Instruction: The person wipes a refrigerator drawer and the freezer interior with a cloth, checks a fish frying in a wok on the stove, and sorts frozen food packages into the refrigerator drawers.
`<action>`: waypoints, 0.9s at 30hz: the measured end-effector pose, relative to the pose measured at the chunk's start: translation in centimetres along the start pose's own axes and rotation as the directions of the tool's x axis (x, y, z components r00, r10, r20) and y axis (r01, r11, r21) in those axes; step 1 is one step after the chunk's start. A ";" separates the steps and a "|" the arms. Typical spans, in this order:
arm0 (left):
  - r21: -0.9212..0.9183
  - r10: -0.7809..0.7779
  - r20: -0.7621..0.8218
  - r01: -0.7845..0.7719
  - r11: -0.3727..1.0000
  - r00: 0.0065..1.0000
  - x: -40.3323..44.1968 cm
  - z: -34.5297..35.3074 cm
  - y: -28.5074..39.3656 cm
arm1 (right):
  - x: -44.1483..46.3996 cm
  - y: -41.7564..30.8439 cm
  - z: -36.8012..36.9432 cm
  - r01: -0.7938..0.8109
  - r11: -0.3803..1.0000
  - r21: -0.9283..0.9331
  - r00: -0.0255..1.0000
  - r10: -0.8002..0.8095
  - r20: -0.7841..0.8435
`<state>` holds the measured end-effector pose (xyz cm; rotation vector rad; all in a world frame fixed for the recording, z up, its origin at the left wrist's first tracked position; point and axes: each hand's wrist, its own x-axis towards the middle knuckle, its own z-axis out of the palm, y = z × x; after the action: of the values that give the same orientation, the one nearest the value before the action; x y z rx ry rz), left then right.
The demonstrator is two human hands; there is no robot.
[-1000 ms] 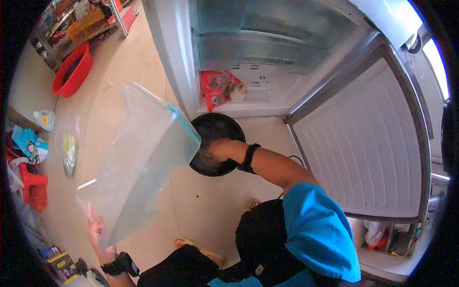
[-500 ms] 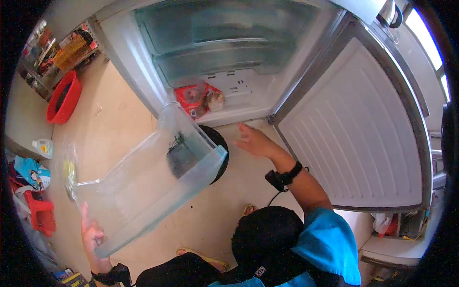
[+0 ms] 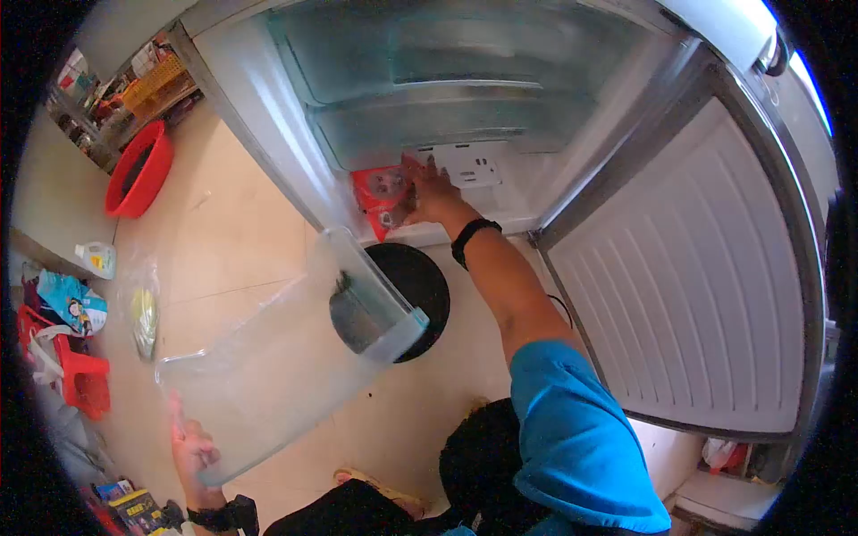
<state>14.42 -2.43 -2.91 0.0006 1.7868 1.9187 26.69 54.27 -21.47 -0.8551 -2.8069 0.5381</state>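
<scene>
My left hand [image 3: 193,447] grips the left end of a clear plastic freezer drawer [image 3: 268,375]. The drawer is tilted and held above the floor in front of the freezer. Inside the freezer's bottom, a red plastic bag [image 3: 374,186] with food in clear wrap lies near the left wall. My right hand [image 3: 431,189] reaches over the food beside that bag, its fingers apart and touching or nearly touching it. The hand largely hides the pale brown bagged food there.
A black round disc [image 3: 431,286] lies on the floor, partly behind the drawer. The freezer door [image 3: 688,286] stands open on the right. More drawers [image 3: 447,98] sit above. At left are a red basin [image 3: 141,170], a white jug [image 3: 96,259], a bagged green item [image 3: 145,322] and a red stool [image 3: 85,380].
My right hand has moved from in front of the freezer into its bottom, over the food by the red bag. My left hand keeps its hold on the drawer.
</scene>
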 end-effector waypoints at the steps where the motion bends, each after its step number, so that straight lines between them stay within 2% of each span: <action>1: -0.002 -0.002 -0.007 0.002 1.000 1.000 0.1 0.0 0.0 | 0.2 0.1 0.6 0.001 0.998 -0.065 0.999 -0.004 -0.049; 3: -0.018 -0.058 -0.005 0.058 0.998 0.998 0.3 0.0 0.1 | 0.8 0.6 1.5 0.004 0.992 -0.128 0.996 -0.015 -0.085; 5: -0.014 -0.070 0.012 0.071 0.997 0.997 0.6 -0.4 -0.1 | 0.8 -0.3 -0.4 -0.135 0.986 -0.101 0.983 0.146 0.107; 6: -0.011 -0.079 0.040 0.080 0.997 0.996 0.8 -0.7 -0.1 | 0.6 -0.4 -0.2 -0.140 0.985 -0.104 0.982 0.152 0.113; 8: 0.027 -0.077 0.047 0.076 0.997 0.996 1.4 -1.3 -0.2 | 0.3 -0.5 -0.3 -0.081 0.983 -0.167 0.996 0.083 0.006; 9: 0.066 -0.066 0.050 0.063 0.996 0.997 1.7 -1.6 -0.4 | 0.1 -0.5 -0.2 -0.087 0.981 -0.172 0.996 0.088 0.003; 11: 0.053 -0.063 0.056 0.060 0.997 0.996 1.5 -0.9 -0.3 | -0.9 -1.1 -0.4 -0.162 0.978 -0.130 0.982 0.147 -0.117; 12: 0.043 -0.061 0.054 0.058 0.997 0.997 1.5 -0.5 -0.4 | -1.4 -1.0 -0.5 -0.166 0.977 -0.131 0.982 0.152 -0.113; 14: 0.043 -0.058 0.057 0.056 0.998 0.997 2.1 -1.6 -0.9 | -2.3 -0.9 -0.9 -0.055 0.987 0.153 0.930 0.106 -0.351; 15: 0.043 -0.051 0.057 0.049 0.998 0.997 2.2 -2.2 -1.1 | -2.2 -0.1 -0.2 -0.055 0.987 0.150 0.931 0.105 -0.349; 17: 0.053 -0.056 0.060 0.052 0.997 0.997 2.2 -1.9 -1.1 | -1.9 2.0 1.3 -0.262 0.918 0.297 0.856 0.363 -0.369; 18: 0.062 -0.053 0.065 0.049 0.997 0.996 2.3 -1.8 -1.0 | -2.7 2.8 1.0 -0.262 0.920 0.291 0.858 0.360 -0.367; 19: 0.055 -0.058 0.058 0.055 0.997 0.997 2.3 -1.8 -0.9 | -4.1 2.6 -0.6 -0.205 0.865 0.457 0.893 0.357 -0.275; 20: 0.113 -0.037 0.073 0.028 0.993 0.997 2.3 -1.9 -0.8 | -5.5 1.5 -2.4 -0.158 0.777 0.610 0.926 0.330 -0.181; 22: 0.153 -0.024 0.071 0.013 0.988 0.997 2.4 -2.0 -1.0 | -8.9 -4.2 -8.8 -0.113 0.666 0.738 0.949 0.293 -0.119; 24: 0.187 0.049 0.146 -0.076 0.979 0.988 2.4 -2.0 -1.1 | -12.1 -8.5 -12.9 0.049 0.618 0.784 0.985 0.102 -0.142; 26: 0.173 0.054 0.106 -0.072 0.982 0.993 2.3 -1.7 -0.9 | -14.8 -12.9 -15.5 0.145 0.463 0.874 0.980 -0.190 -0.062; 27: 0.170 0.061 0.092 -0.076 0.982 0.994 2.2 -1.5 -0.9 | -15.1 -14.6 -16.2 0.364 0.569 0.737 0.907 -0.395 -0.143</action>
<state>12.37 -3.03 -4.68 0.2054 1.9116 1.7747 35.79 39.17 -1.66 -0.0444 -2.2800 1.4859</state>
